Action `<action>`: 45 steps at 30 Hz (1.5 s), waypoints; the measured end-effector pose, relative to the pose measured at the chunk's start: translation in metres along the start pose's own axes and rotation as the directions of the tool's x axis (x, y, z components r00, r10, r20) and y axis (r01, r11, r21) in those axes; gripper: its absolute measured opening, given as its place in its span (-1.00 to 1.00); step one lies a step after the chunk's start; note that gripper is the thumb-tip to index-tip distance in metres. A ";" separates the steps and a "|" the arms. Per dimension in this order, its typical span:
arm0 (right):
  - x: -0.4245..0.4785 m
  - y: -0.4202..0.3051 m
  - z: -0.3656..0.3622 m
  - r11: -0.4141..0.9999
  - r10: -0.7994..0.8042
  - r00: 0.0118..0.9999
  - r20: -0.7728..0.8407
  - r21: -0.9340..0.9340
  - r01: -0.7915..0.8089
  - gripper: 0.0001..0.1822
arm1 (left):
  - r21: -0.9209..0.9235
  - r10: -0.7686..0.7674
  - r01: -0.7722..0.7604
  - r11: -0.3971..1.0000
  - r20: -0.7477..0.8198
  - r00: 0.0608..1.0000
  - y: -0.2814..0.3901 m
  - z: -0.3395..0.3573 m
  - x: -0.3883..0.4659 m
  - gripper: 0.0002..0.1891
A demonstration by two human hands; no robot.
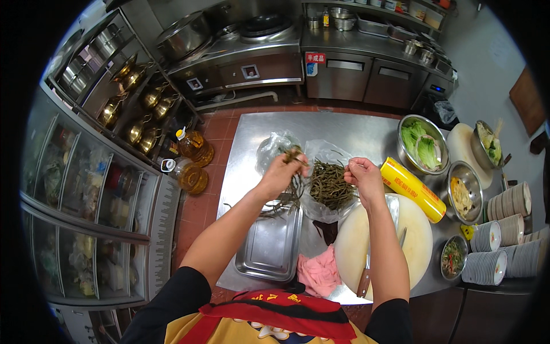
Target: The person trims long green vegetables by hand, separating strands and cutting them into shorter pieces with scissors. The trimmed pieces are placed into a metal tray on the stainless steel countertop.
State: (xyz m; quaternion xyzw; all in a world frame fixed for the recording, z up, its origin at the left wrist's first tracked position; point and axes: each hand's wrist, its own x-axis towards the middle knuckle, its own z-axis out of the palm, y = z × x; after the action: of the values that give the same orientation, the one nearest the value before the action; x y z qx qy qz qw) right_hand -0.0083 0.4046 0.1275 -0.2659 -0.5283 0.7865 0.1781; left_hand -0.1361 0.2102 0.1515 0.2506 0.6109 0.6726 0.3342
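My left hand grips a bunch of thin, dark green-brown strands, seemingly dried or pickled long beans, whose ends dangle towards a rectangular steel tray. Some strands lie over the tray's far end. To the right, a heap of the same vegetable strands rests on an opened clear plastic bag. My right hand is at the heap's right edge, thumb and fingertips pinched together; whether a strand is between them is unclear. Behind my left hand sits another clear plastic bag.
A round cutting board carries a wooden-handled cleaver and another blade. Beside it lie a pink cloth and a yellow cling-film roll. A lettuce bowl, other food bowls and stacked dishes line the right side.
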 end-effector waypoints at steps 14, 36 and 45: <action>-0.082 0.020 0.020 0.897 0.180 0.884 0.431 -0.442 0.033 -0.42 | 0.620 -0.034 -0.058 0.783 0.136 0.990 0.008 0.046 -0.045 -0.56; -0.057 0.008 0.037 0.975 -0.007 0.992 -0.125 0.219 0.035 -0.82 | 0.370 -0.198 0.020 0.929 0.451 0.870 -0.011 0.021 -0.036 -0.74; 0.019 0.072 -0.027 0.877 0.268 0.951 -0.151 0.447 -0.176 -0.86 | 0.605 -0.386 0.130 0.785 0.315 0.867 -0.062 0.027 0.011 -0.72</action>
State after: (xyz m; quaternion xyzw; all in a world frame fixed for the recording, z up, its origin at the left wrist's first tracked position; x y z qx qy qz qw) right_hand -0.0070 0.4081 0.0487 -0.3603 -0.2870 0.8661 0.1944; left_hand -0.1146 0.2381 0.0925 0.3893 0.7238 0.3367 0.4596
